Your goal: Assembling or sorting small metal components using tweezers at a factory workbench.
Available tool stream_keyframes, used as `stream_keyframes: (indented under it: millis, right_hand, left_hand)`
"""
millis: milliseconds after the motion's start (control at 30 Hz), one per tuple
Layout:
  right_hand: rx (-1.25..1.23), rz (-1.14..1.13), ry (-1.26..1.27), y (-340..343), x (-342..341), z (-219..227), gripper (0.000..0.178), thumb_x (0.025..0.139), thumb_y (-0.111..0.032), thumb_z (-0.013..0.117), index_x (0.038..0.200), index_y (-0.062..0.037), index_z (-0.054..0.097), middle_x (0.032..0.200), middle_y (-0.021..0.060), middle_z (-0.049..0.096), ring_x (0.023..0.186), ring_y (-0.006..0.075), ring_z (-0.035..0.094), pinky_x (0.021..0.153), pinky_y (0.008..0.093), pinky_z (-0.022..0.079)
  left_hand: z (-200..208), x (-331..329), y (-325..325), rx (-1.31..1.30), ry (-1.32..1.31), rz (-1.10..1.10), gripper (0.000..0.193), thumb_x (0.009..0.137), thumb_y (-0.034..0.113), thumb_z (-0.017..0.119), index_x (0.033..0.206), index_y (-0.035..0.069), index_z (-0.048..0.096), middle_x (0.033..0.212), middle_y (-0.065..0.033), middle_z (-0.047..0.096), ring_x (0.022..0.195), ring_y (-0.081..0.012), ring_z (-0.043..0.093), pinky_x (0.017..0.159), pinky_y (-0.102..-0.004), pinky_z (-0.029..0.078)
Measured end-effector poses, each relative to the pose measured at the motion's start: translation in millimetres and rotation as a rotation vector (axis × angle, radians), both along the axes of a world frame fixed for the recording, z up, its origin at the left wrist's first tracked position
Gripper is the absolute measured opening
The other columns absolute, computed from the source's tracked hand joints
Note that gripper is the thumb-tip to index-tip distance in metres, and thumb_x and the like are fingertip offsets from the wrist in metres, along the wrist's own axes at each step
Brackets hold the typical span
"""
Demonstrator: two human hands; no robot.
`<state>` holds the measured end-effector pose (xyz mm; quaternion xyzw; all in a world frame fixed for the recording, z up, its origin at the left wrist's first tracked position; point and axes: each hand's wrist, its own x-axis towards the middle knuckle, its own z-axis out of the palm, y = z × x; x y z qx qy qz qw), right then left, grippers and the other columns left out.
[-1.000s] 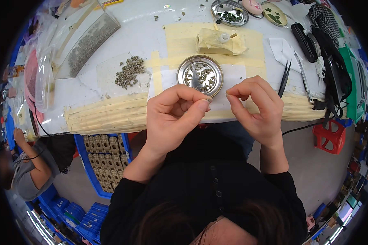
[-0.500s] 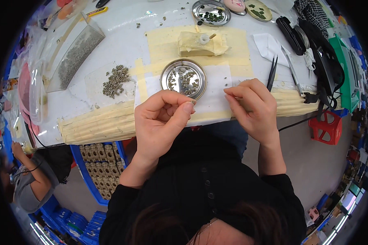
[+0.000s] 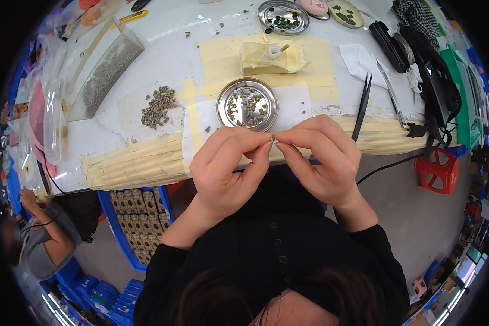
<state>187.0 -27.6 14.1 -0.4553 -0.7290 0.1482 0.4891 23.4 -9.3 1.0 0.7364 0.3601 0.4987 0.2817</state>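
Overhanging grey floor (image 3: 407, 228), taped white table (image 3: 168, 62)

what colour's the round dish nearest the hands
The round dish is silver, best seen in the head view.

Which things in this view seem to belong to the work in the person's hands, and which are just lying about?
Likely in use:
- tiny pale piece at the fingertips of the left hand and right hand
- round silver metal dish of small grey-brown pieces
- loose pile of similar pieces

Apparently lying about:
- red plastic stool
- black-and-white checked cloth
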Motion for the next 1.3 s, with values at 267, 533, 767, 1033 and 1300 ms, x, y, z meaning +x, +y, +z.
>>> stream_keyframes:
  millis: [267, 533, 767, 1033, 1300]
  right_hand:
    - [0.016, 0.031, -0.027, 1.3, 3.1, 0.3, 0.018, 0.066, 0.005, 0.07, 0.083, -0.0016, 0.065, 0.072, 0.0064, 0.059, 0.06, 0.0177, 0.055, 0.048, 0.026, 0.042]
    - [-0.128, 0.052, 0.063, 1.6, -0.2, 9.2, 0.017, 0.066, 0.007, 0.067, 0.081, -0.0003, 0.065, 0.071, 0.0069, 0.059, 0.059, 0.0159, 0.056, 0.05, 0.0242, 0.045]
    - [-0.118, 0.011, 0.109, 1.1, -7.2, 4.5, 0.015, 0.065, 0.007, 0.067, 0.078, -0.0003, 0.064, 0.069, 0.0066, 0.059, 0.057, 0.0148, 0.056, 0.05, 0.0234, 0.045]
    - [0.013, 0.049, -0.043, 6.1, -1.3, 0.1, 0.018, 0.064, 0.004, 0.07, 0.079, -0.001, 0.063, 0.068, 0.0071, 0.058, 0.058, 0.0176, 0.056, 0.049, 0.0258, 0.044]
    - [-0.093, 0.048, 0.108, 2.9, -5.6, -0.8, 0.015, 0.062, 0.006, 0.067, 0.075, -0.0006, 0.062, 0.066, 0.0067, 0.057, 0.056, 0.0162, 0.054, 0.049, 0.0252, 0.042]
  left_hand:
    - [2.5, -0.8, 1.5, 0.116, 0.074, -0.017, 0.017, 0.068, -0.008, 0.067, 0.083, -0.002, 0.062, 0.073, -0.0103, 0.06, 0.062, -0.0211, 0.057, 0.055, -0.0274, 0.046]
    - [1.3, -3.3, 2.9, 0.239, 0.128, -0.012, 0.018, 0.069, -0.01, 0.066, 0.084, -0.002, 0.062, 0.074, -0.0105, 0.06, 0.065, -0.0205, 0.058, 0.056, -0.0266, 0.046]
    - [-5.5, 0.0, 1.6, 0.119, -0.01, 0.023, 0.017, 0.065, -0.01, 0.066, 0.079, -0.001, 0.061, 0.071, -0.0098, 0.059, 0.059, -0.02, 0.057, 0.051, -0.0268, 0.045]
    - [-2.0, -5.2, 1.0, -0.016, -0.019, -0.013, 0.015, 0.067, -0.01, 0.065, 0.079, -0.002, 0.062, 0.072, -0.0093, 0.06, 0.056, -0.017, 0.055, 0.049, -0.0247, 0.044]
    - [-3.8, -1.3, 2.4, 0.137, -0.001, 0.008, 0.015, 0.067, -0.01, 0.065, 0.079, -0.002, 0.062, 0.07, -0.009, 0.06, 0.058, -0.0181, 0.056, 0.051, -0.0265, 0.045]
